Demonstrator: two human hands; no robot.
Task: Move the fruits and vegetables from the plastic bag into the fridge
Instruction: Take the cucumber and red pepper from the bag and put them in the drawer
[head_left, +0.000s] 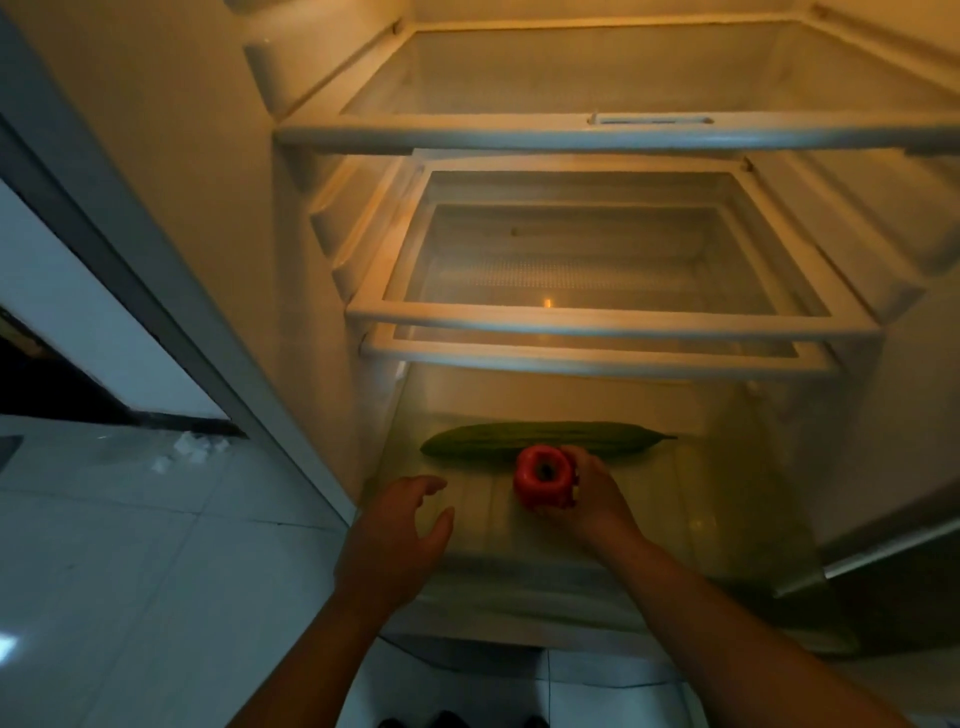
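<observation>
Reaching into the open fridge (218, 171), the right hand (589, 496) grips a red pepper (543, 475) on the bottom drawer floor (467, 499), just beside a cucumber (540, 439). The left hand (400, 525) hovers nearby, fingers loosely spread, holding nothing.

- The place looked like a home kitchen, seen from in front of an open fridge (182, 156) with cream plastic walls, lit from inside by a warm yellow lamp.
- Glass shelves (597, 317) with white plastic rims sat one above another, the household sort rather than shop racks.
- Below them, a cucumber (545, 439) lay in a clear drawer (675, 499), with a red pepper (540, 478) just in front of it: ordinary groceries, few in number.
- The floor (130, 545) beside the fridge was laid with pale glossy tiles, as kitchens often are.
- A plain white wall (78, 291) with a dark strip along its foot ran on the left.
</observation>
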